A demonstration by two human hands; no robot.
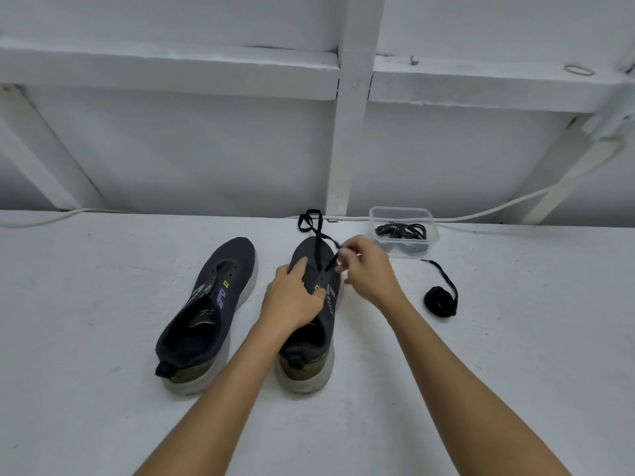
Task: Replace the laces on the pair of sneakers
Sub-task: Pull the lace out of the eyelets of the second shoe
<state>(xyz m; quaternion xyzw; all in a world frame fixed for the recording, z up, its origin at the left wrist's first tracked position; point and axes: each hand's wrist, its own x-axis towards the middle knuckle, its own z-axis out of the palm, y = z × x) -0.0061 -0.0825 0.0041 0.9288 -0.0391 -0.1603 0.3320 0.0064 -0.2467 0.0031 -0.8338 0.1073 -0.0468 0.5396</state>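
While my left hand (292,297) presses down on the right shoe (311,324), fingers spread flat over its tongue and holding nothing, my right hand (367,269) pinches a black lace (318,231) between thumb and forefinger just above the eyelets near the toe. From that pinch the lace runs forward over the toe and loops on the white surface (103,407) beyond the shoe, close to the wall (206,149). How many eyelets it already passes through I cannot tell, since my hands cover that part.

The left shoe (209,310) stands just beside the right one, toes pointing away from me, with its eyelets bare and no lace in them. Both are dark grey with pale soles and small green and purple marks on the sides.

To the right of my right hand, a second black lace (441,298) lies mostly bundled in a coil on the surface, one end trailing back toward a clear plastic tub (403,213). The tub sits by the wall, beyond the right shoe's toe, and holds a tangle of thin dark laces (400,231). A white cable (498,209) runs along the wall behind it.
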